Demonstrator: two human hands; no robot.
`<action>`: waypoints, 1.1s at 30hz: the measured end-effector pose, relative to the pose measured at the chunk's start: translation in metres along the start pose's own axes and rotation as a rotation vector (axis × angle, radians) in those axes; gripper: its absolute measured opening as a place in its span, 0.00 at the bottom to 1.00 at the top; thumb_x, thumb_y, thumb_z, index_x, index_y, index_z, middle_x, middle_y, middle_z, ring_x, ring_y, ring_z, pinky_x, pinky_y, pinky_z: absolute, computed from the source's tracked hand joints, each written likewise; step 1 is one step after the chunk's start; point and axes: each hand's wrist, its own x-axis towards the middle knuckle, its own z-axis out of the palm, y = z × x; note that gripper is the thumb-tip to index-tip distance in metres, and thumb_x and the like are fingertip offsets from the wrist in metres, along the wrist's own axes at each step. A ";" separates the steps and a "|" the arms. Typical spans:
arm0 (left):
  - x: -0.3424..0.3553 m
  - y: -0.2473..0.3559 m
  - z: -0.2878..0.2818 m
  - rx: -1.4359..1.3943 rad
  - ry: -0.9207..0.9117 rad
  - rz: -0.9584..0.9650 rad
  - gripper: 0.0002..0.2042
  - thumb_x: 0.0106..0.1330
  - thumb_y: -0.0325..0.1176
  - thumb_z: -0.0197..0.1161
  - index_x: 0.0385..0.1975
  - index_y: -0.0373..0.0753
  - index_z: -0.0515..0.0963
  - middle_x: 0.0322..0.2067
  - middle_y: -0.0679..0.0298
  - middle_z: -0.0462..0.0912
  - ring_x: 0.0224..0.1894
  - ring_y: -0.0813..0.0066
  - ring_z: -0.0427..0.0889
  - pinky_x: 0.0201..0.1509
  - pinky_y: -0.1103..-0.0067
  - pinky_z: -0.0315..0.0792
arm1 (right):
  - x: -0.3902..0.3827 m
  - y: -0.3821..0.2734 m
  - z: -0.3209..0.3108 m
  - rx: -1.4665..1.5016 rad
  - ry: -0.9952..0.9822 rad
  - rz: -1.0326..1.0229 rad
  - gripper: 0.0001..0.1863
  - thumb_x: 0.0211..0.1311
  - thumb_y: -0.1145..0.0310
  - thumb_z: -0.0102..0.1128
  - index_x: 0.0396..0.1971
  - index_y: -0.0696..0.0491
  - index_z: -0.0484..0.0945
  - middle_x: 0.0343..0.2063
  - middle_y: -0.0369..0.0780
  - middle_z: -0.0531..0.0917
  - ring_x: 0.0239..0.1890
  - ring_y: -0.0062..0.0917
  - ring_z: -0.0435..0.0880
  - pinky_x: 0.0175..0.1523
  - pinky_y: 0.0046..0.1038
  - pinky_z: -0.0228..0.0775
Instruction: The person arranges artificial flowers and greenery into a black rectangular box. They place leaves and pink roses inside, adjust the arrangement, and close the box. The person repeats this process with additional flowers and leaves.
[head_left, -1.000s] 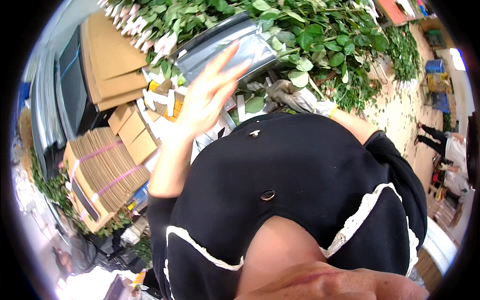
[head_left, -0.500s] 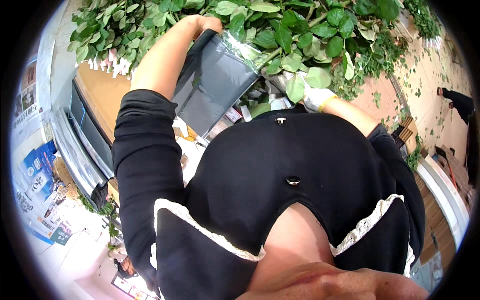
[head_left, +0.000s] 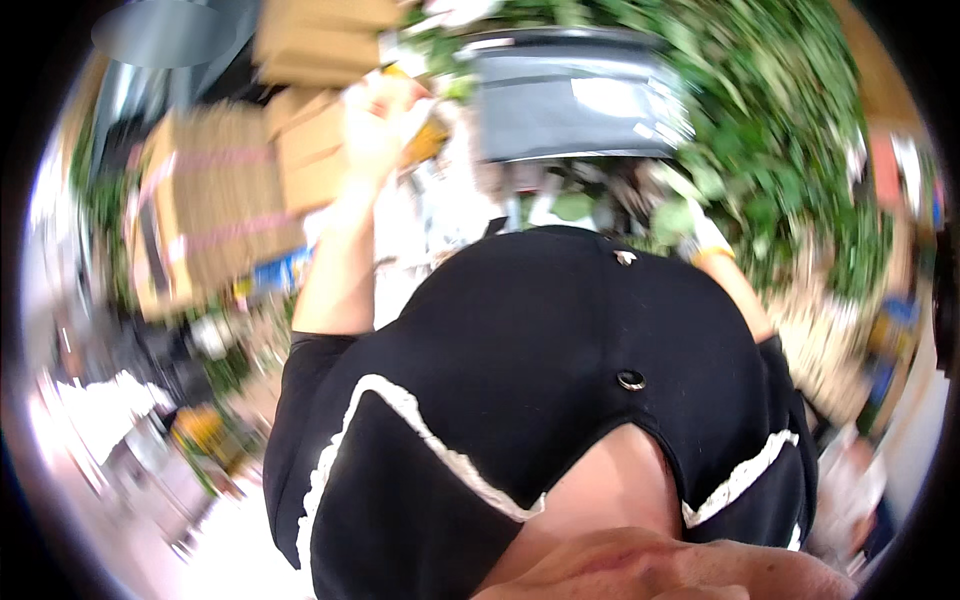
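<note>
Blurred greenery [head_left: 790, 130] fills the upper right of the view and tan cartons [head_left: 215, 200] are stacked at the upper left, with a grey tray [head_left: 575, 105] between them, all smeared by motion.

Left fingers [head_left: 385, 100] are raised high, just in front of the cartons and near the tray's left end; the blur is too heavy to tell whether they are spread or closed, or whether they touch anything. From them the left hand [head_left: 372, 135] runs down into a bare forearm [head_left: 335, 270] that enters a black sleeve. The right hand [head_left: 705, 235] is low beside the foliage, at the right edge of the black top [head_left: 560, 400]; it seems to wear a pale glove with an orange cuff, and I cannot tell how its fingers stand.

To do this reach well, I would judge that the head should steady first, so the left hand can be guided by sight, and that the fingers should close on the tray's near rim rather than its flat face.

That tray is dark grey, rectangular, with a glossy patch catching light and a paler rim; it lies among the leaves, well above the right hand. Something small and orange-yellow [head_left: 430, 140] shows just right of the left hand, too blurred to identify.
</note>
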 end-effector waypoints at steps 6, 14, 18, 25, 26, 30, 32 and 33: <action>-0.221 -0.016 -0.037 0.240 -0.052 -0.767 0.07 0.64 0.31 0.59 0.33 0.35 0.81 0.26 0.57 0.82 0.28 0.67 0.79 0.37 0.74 0.73 | 0.086 -0.125 0.002 -0.231 -0.163 -0.512 0.16 0.60 0.69 0.52 0.49 0.50 0.77 0.49 0.48 0.79 0.52 0.40 0.79 0.51 0.37 0.73; -0.253 -0.103 -0.129 0.267 0.725 -0.440 0.16 0.66 0.31 0.56 0.52 0.32 0.76 0.52 0.48 0.79 0.57 0.60 0.76 0.61 0.74 0.68 | 0.237 -0.404 0.075 0.064 -0.027 -0.874 0.20 0.63 0.53 0.50 0.42 0.54 0.75 0.30 0.48 0.78 0.34 0.43 0.81 0.44 0.36 0.72; -0.238 -0.082 -0.158 0.185 0.691 -0.646 0.21 0.67 0.33 0.56 0.57 0.29 0.70 0.55 0.49 0.76 0.60 0.62 0.74 0.63 0.75 0.65 | 0.268 -0.460 0.103 -0.431 -0.068 -1.054 0.25 0.57 0.50 0.60 0.50 0.51 0.77 0.43 0.46 0.83 0.44 0.39 0.83 0.50 0.32 0.74; -0.261 -0.099 -0.185 -0.531 0.837 -0.621 0.34 0.68 0.50 0.56 0.63 0.26 0.62 0.62 0.50 0.69 0.65 0.63 0.67 0.70 0.67 0.52 | 0.216 -0.382 0.100 0.367 -0.519 -0.275 0.13 0.61 0.55 0.61 0.29 0.50 0.80 0.26 0.32 0.80 0.24 0.17 0.75 0.28 0.21 0.67; -0.233 -0.085 -0.179 -0.348 0.872 -0.712 0.30 0.68 0.47 0.57 0.59 0.25 0.66 0.59 0.49 0.72 0.64 0.61 0.69 0.69 0.68 0.54 | 0.221 -0.348 0.113 0.838 -0.691 -0.331 0.17 0.63 0.52 0.57 0.25 0.50 0.79 0.22 0.30 0.78 0.21 0.18 0.74 0.26 0.22 0.67; -0.214 -0.118 -0.181 -0.473 0.932 -0.832 0.26 0.69 0.43 0.53 0.61 0.31 0.67 0.62 0.53 0.70 0.66 0.62 0.65 0.72 0.64 0.48 | 0.246 -0.344 0.133 0.574 -0.605 -0.584 0.14 0.63 0.58 0.53 0.25 0.51 0.77 0.15 0.32 0.75 0.14 0.21 0.71 0.20 0.29 0.62; -0.208 -0.095 -0.146 -0.535 0.801 -0.959 0.25 0.68 0.41 0.55 0.60 0.33 0.69 0.62 0.53 0.70 0.65 0.63 0.66 0.72 0.65 0.48 | 0.234 -0.306 0.103 0.205 -0.332 -0.732 0.13 0.61 0.59 0.52 0.29 0.52 0.79 0.18 0.37 0.78 0.19 0.27 0.75 0.26 0.32 0.68; -0.202 -0.073 -0.122 -0.461 0.719 -0.894 0.21 0.69 0.38 0.54 0.57 0.31 0.71 0.62 0.53 0.70 0.66 0.61 0.65 0.71 0.65 0.51 | 0.196 -0.298 0.058 -0.100 -0.155 -0.715 0.14 0.59 0.59 0.52 0.32 0.53 0.80 0.21 0.41 0.80 0.23 0.31 0.79 0.31 0.34 0.71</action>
